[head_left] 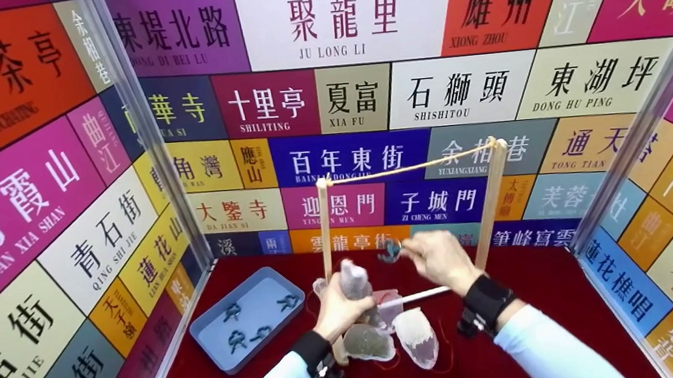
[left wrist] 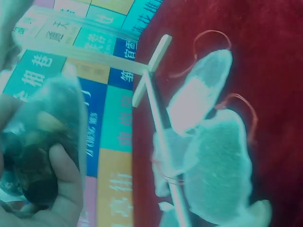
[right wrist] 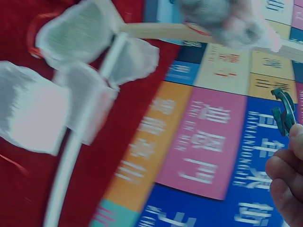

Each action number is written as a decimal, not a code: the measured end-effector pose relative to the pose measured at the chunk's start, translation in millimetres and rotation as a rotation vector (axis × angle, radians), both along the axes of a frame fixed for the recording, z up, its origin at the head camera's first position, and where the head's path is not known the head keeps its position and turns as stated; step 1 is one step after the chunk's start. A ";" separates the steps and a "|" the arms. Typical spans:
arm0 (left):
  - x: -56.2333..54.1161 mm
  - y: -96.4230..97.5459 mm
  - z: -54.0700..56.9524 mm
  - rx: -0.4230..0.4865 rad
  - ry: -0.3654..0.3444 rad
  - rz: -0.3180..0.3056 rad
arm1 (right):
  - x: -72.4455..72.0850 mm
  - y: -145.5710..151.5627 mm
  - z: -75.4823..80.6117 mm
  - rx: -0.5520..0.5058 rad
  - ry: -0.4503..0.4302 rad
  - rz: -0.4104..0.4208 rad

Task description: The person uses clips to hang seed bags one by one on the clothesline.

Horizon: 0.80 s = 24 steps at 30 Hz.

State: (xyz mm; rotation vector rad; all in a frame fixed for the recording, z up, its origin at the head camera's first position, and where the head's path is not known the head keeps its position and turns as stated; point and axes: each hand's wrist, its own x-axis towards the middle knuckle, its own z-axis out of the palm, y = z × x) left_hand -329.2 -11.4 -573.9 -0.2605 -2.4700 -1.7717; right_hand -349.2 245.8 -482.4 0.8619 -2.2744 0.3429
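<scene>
My left hand point(head_left: 336, 312) grips a translucent mesh drawstring bag point(head_left: 354, 280), holding it up above the table. Dark lumps and a paler piece show through that bag in the left wrist view. Between thumb and fingers, my right hand point(head_left: 443, 260) pinches a dark green clip point(right wrist: 285, 112), raised just right of the bag and apart from it. Below the hands lie more mesh bags: one with greenish filling point(head_left: 369, 342), one partly filled with white stuff point(head_left: 416, 335) and a paler one point(head_left: 388, 311) by the frame's lower bar.
A wooden frame point(head_left: 490, 206) stands on the dark red cloth point(head_left: 484, 346), with a string point(head_left: 410, 165) tied across its top. At left, a blue tray point(head_left: 211, 345) holds several green clips point(head_left: 237, 340). Patterned sign panels point(head_left: 353, 96) wall the table's back and sides.
</scene>
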 end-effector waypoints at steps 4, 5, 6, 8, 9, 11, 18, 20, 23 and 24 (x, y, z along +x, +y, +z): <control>-6.1 10.7 12.5 -0.116 0.069 0.055 | -8.9 -6.1 41.8 -0.030 0.084 0.025; -8.0 13.0 16.3 -0.132 0.078 0.079 | -10.3 -7.7 52.0 -0.040 0.103 0.030; -10.1 15.4 20.2 -0.136 0.084 0.102 | -12.1 -9.2 61.3 -0.053 0.124 0.033; -14.4 20.7 29.5 -0.127 0.088 0.147 | -15.8 -11.9 78.8 -0.078 0.169 0.040; -17.1 23.9 34.3 -0.113 0.087 0.169 | -17.8 -12.9 86.9 -0.086 0.192 0.040; -22.1 27.9 44.4 -0.064 0.092 0.195 | -23.6 -18.0 100.2 -0.092 0.251 0.037; -37.3 46.5 77.4 0.032 0.126 0.308 | -40.5 -27.3 136.6 -0.029 0.204 0.024; -41.3 52.7 85.2 0.044 0.169 0.364 | -42.8 -26.3 145.1 -0.002 0.084 0.029; -46.8 63.0 94.0 0.056 0.215 0.453 | -43.9 -25.2 156.3 0.023 -0.087 0.054; -48.2 66.0 96.6 0.068 0.218 0.474 | -43.7 -25.5 159.8 0.036 -0.137 0.059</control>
